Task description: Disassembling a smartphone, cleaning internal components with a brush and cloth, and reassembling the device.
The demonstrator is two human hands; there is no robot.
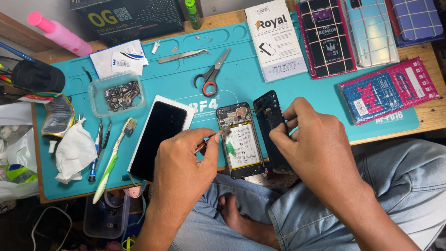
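Observation:
An opened phone body [240, 140] lies on the teal work mat [241, 76], its battery and circuit board showing. My left hand [183, 162] pinches thin tweezers [211, 139] whose tip reaches the top left of the phone body. My right hand [309, 139] grips a black back cover or screen panel [269, 116], tilted up just right of the phone body. A black phone screen on a white tray [160, 135] lies left of my left hand.
On the mat are scissors [211, 76], steel tweezers [183, 56], a clear tub of small parts [117, 95], a toothbrush [114, 158], a screwdriver [95, 153] and a crumpled tissue [74, 151]. Boxed parts [388, 90] lie right; a pink bottle [60, 33] stands far left.

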